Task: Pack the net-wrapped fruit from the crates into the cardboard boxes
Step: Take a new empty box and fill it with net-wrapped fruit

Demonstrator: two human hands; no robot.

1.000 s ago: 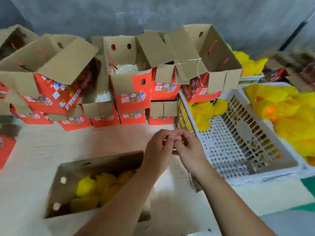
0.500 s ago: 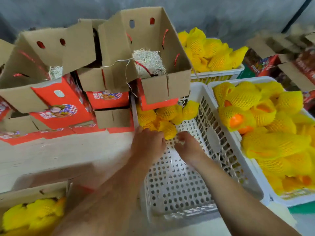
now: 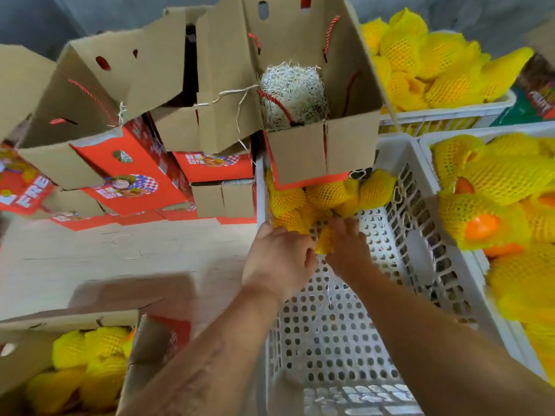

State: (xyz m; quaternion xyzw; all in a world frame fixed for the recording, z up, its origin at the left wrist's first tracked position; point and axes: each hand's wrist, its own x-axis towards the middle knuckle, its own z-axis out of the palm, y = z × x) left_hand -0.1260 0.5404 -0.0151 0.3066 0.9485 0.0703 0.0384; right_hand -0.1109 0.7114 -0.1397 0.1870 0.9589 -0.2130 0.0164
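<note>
Now, step: lifting fruit from the white crate (image 3: 420, 235).
Left hand (image 3: 277, 259): fingers curled; hold unclear.
Right hand (image 3: 348, 250): grasping a net-wrapped fruit (image 3: 326, 240).
Tip: lift clear of the overhanging cardboard box (image 3: 315, 157).

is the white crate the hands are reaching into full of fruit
No, the white crate is mostly bare, with net-wrapped fruit only at its far end.

I see a pale wooden tabletop (image 3: 114, 259) below a grey wall (image 3: 90, 16), and a wad of shredded straw-like packing filler (image 3: 292, 91).
</note>
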